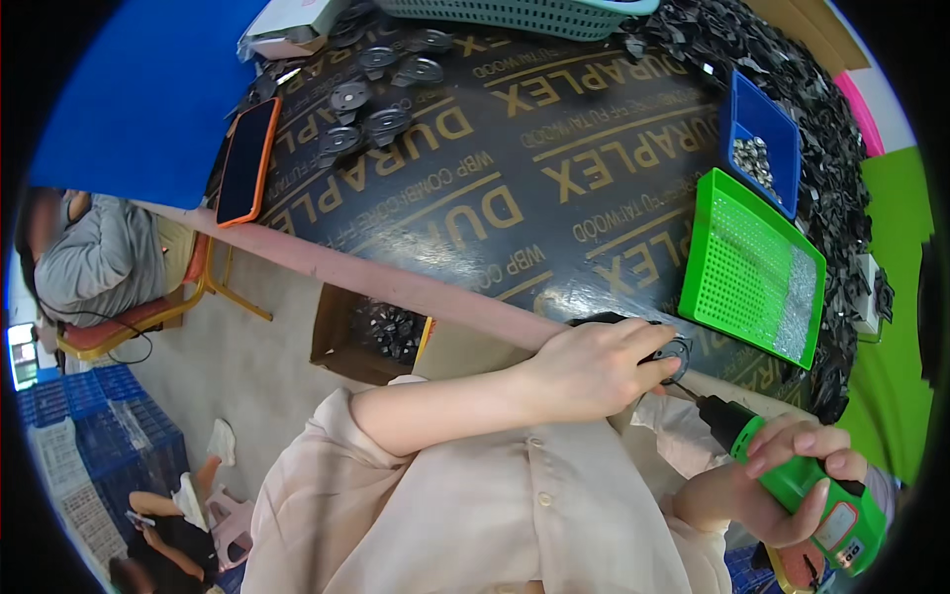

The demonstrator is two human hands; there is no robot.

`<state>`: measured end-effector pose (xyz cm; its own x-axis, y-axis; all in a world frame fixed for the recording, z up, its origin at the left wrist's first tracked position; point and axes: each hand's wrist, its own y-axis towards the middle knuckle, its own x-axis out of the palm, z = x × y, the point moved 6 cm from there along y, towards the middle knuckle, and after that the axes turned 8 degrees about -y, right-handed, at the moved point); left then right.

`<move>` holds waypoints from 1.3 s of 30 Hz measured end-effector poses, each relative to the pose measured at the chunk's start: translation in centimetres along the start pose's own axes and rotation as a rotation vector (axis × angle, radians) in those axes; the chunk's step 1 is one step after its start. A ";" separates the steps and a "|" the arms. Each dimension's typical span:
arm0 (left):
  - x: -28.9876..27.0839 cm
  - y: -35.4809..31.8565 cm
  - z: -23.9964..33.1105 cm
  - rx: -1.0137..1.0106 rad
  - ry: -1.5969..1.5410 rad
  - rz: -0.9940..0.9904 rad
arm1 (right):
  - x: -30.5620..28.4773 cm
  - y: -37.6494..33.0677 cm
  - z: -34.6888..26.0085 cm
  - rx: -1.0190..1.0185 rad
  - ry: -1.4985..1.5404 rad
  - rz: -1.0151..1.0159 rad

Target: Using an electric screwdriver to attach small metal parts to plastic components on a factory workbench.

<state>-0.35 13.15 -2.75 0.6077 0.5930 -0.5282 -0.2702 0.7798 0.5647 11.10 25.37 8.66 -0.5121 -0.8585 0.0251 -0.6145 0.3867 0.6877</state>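
Close to the table's near edge, my left hand [594,371] is closed around a dark round plastic part [677,358], its fingers partly covering it. My right hand [777,500] grips a green and black power screwdriver [788,482], angled up and to the left. The thin bit of the screwdriver reaches the lower side of the round part; whether a screw sits there is too small to tell. Several similar dark round parts [386,124] lie at the far left of the table.
The dark printed table [426,213] carries an orange-edged phone [248,161], a bright green tray [705,262] with small screws, and a blue bin [787,129] of metal pieces. Black parts [836,188] pile up along the right. A teal basket [515,15] stands behind; a cardboard box [334,342] sits below.
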 end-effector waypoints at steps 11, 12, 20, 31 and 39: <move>-0.1 0.7 0.1 -0.009 -0.035 0.034 | 0.3 -0.3 -0.3 -0.029 0.032 0.055; -0.2 0.7 0.0 -0.044 -0.011 0.027 | 0.3 -0.1 -0.4 -0.036 0.008 0.062; -0.2 1.2 0.2 -0.054 -0.007 0.016 | 0.4 0.3 -0.6 0.055 -0.072 -0.030; -0.3 1.1 0.2 -0.043 0.014 -0.016 | 1.2 0.4 0.0 0.025 -0.109 -0.125; -0.3 1.2 0.6 -0.038 0.043 -0.024 | 1.2 1.9 0.2 0.112 -0.056 -0.208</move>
<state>-0.43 13.79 -1.57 0.5820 0.5817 -0.5682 -0.2848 0.8003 0.5276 9.22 25.18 9.84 -0.3984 -0.9047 -0.1509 -0.7712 0.2414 0.5891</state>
